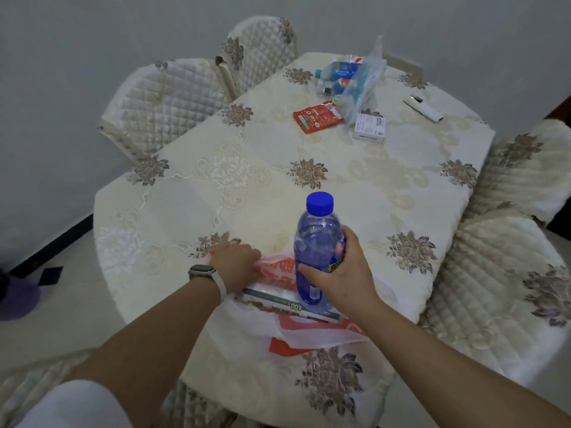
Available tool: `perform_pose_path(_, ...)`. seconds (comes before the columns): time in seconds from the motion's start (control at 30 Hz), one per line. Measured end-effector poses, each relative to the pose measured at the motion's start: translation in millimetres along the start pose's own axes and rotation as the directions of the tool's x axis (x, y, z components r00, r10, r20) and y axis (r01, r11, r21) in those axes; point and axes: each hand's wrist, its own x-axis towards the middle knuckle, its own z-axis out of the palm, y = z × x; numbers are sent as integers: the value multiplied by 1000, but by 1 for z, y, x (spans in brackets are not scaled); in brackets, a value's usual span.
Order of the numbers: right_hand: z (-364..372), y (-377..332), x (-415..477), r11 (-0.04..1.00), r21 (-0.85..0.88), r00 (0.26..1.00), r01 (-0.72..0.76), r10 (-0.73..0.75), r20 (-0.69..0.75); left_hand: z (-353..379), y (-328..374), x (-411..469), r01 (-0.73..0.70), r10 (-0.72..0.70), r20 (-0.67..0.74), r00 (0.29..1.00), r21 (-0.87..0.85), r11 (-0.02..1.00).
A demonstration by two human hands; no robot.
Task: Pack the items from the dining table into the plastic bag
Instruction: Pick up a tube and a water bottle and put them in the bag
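Observation:
A white plastic bag [312, 333] with orange print lies near the front edge of the dining table [253, 177]. A green-edged book [287, 303] lies in its mouth. My right hand [343, 270] grips a clear blue-tinted bottle [315, 239] with a blue cap, upright over the bag's opening. My left hand [236, 264], with a watch on the wrist, holds the bag's upper edge, fingers curled over the plastic.
At the far end lie a red packet [318, 116], a white box [369, 127], a white remote-like device [422, 108] and a clear bag with several bottles [349, 78]. Quilted chairs [167, 103] stand round the table, two close on the right [509, 291].

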Motion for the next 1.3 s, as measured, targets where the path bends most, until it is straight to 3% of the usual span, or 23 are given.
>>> perform_pose_path(0.13,11,0,6,1000,-19,1000,5,-5,18,3,-5,5,74,-101,-79,992,-291,954)
perform_pose_path(0.27,18,-1,10,999,-41,999,16,-15,38,-7,-7,5,131,-240,-78,968,-657,742)
perform_pose_path(0.37,27,-1,17,998,-41,998,40,-37,58,-18,-7,7,191,-337,-46,941,-747,637)
perform_pose_path(0.47,37,-1,28,996,-52,994,67,-62,91,-28,-2,8,212,-414,4,910,-864,457)
perform_pose_path(0.53,44,1,35,996,-57,991,70,-63,115,-29,-1,9,218,-434,24,901,-888,404)
perform_pose_path(0.63,50,10,44,999,-37,993,34,-30,117,-27,-7,7,229,-447,14,894,-872,432)
perform_pose_path(0.77,49,14,54,1000,-12,995,9,-8,100,-23,-10,-2,182,-357,-145,923,-653,736)
perform_pose_path(0.83,46,14,59,1000,-12,994,12,-11,108,-19,-12,-5,174,-324,-179,929,-561,809)
perform_pose_path(1.0,40,16,65,1000,-5,997,5,-4,78,-9,-29,-13,212,-356,-139,924,-589,780)
perform_pose_path(1.3,27,26,65,998,-52,995,42,-38,93,-9,-38,-31,232,-414,-37,910,-781,580)
